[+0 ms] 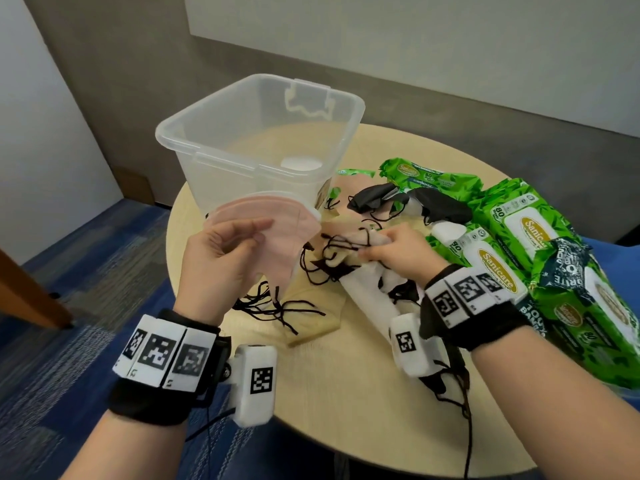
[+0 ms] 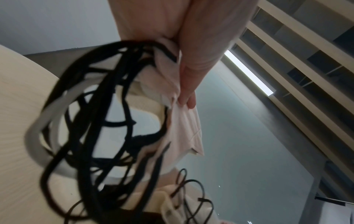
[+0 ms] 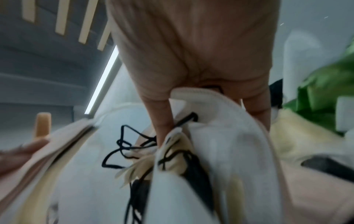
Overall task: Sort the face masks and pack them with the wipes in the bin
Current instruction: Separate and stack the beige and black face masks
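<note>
- The room around me has grey and white walls [image 1: 415,46] and a blue carpet [image 1: 69,271]; the wrist views show a slatted ceiling with a strip light [image 2: 249,72].
- In front of me is a round, pale wood bench [image 1: 346,393], and everything I am working with lies on it.
- A clear plastic bin [image 1: 207,147] stands at the far left of the bench, upright and open.
- Green wipes packs [image 1: 519,233] lie piled along the right side, overlapping one another, well apart from the bin.
- Between bin and wipes is a heap of loose masks [image 1: 363,216]: beige, white and yellow ones with tangled black ear loops, and two black masks [image 1: 440,202] at the far edge.
- My left hand [image 1: 221,251] is raised above the bench just in front of the bin, palm towards me. Its fingers pinch a stack of pink masks [image 1: 277,230], with the ear loops dangling below.
- My right hand [image 1: 398,251] is down on the heap, back up. Its fingers are curled, gripping a beige mask [image 1: 349,237] by its edge.
- Both wrists wear black bands with marker-printed white blocks [image 1: 162,351].
</note>
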A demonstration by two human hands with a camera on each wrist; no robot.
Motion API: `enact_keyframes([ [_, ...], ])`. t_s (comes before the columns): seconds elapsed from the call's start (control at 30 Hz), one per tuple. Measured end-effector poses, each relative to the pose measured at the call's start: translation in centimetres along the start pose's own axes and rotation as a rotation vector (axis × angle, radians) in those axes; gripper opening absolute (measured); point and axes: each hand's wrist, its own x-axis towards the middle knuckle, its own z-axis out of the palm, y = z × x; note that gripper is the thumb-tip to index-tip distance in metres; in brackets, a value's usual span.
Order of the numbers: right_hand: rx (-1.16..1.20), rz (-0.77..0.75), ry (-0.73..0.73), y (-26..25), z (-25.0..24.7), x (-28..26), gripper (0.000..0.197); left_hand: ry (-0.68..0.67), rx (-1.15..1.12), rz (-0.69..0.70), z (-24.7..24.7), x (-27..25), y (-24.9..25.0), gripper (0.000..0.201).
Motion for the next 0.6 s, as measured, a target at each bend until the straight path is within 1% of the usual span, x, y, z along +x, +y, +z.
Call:
enact_keyframes([
  [0.1,0.16,-0.013,0.114,0.7,-2.4,-0.2,0.023,-0.004,0.002,0.013,0.4,-0.1,0.1,0.029],
  [0.2,0.341,-0.065,0.192,0.9,-4.3,-1.0,0.018,-0.003,0.002,0.029,1.1,0.0,0.0,0.03],
  [0.27,0.447,-0.131,0.193,0.9,-5.3,-1.6,0.01,-0.009,0.007,0.038,1.5,0.0,0.0,0.031],
  [0.37,0.552,-0.222,0.195,0.9,-6.6,-2.2,0.023,-0.023,0.01,0.055,2.2,-0.2,0.5,0.032],
  [0.53,0.592,-0.31,0.169,0.9,-7.7,-3.3,0.024,-0.078,0.023,0.081,3.4,-0.2,1.3,0.024],
  [0.57,0.608,-0.32,0.156,0.9,-7.8,-3.5,0.025,-0.086,0.051,0.084,3.7,-0.2,1.3,0.026],
  [0.6,0.625,-0.326,0.14,0.9,-7.9,-3.7,0.028,-0.099,0.081,0.076,4.0,-0.1,1.2,0.035],
])
